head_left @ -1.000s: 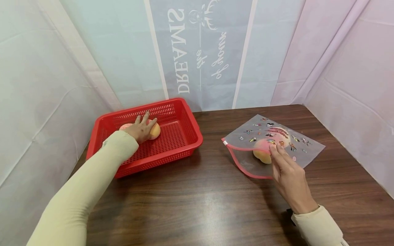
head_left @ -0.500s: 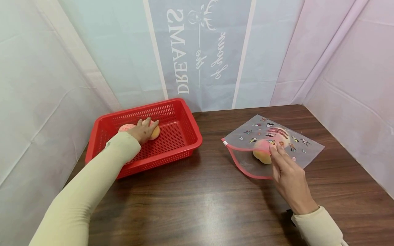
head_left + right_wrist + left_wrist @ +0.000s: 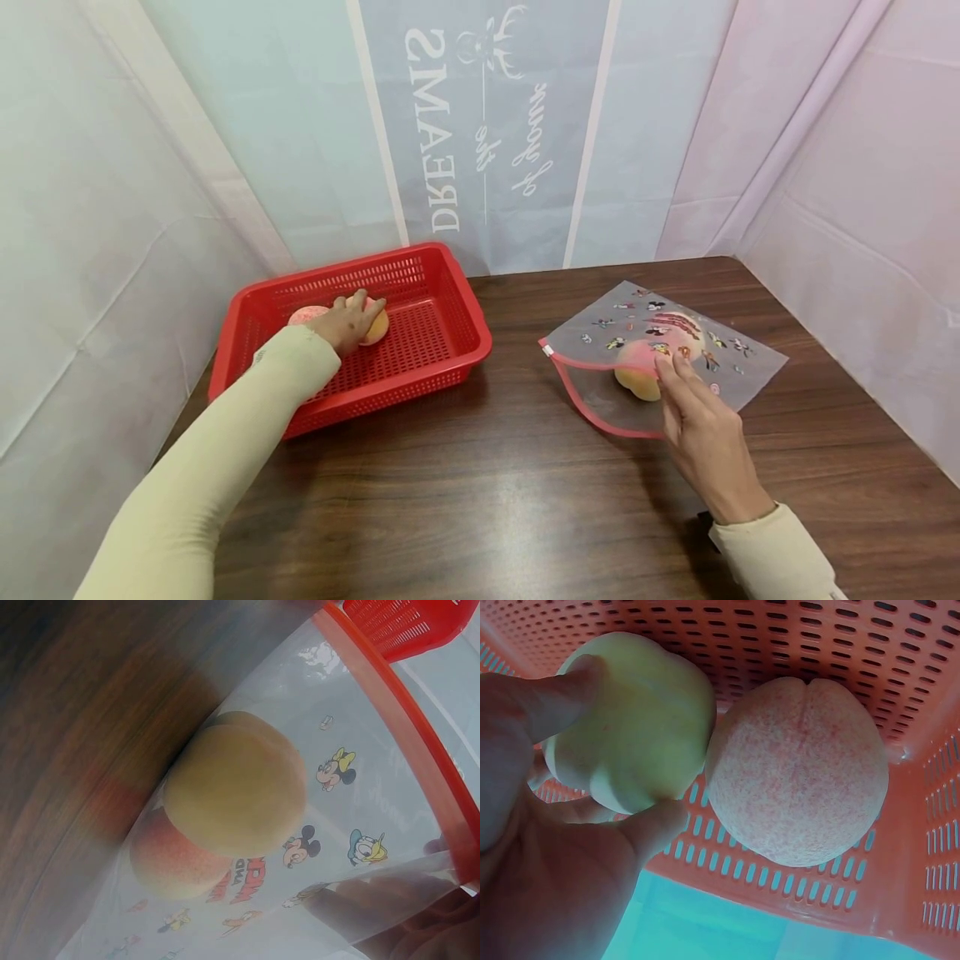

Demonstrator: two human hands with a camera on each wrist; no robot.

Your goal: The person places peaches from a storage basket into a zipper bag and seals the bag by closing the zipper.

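Inside a red plastic basket lie two peaches. My left hand reaches in and grips the yellowish peach, its thumb on one side and fingers curled round the other. Right beside it sits the pink speckled peach. On the right, my right hand pinches the pink-edged mouth of a clear zip bag printed with cartoon figures. The bag's mouth gapes toward me. Two more peaches are in it; the right wrist view has a pale peach in front of a redder peach.
Both the basket and the bag are on a dark wooden table, the basket at the back left. A white slider sits at the left end of the bag's pink strip. Pale cloth walls rise behind and at both sides.
The left hand has shifted slightly over the yellowish peach, and its fingers have drawn in from a wider spread to close round it. The right hand and the bag have stayed in place.
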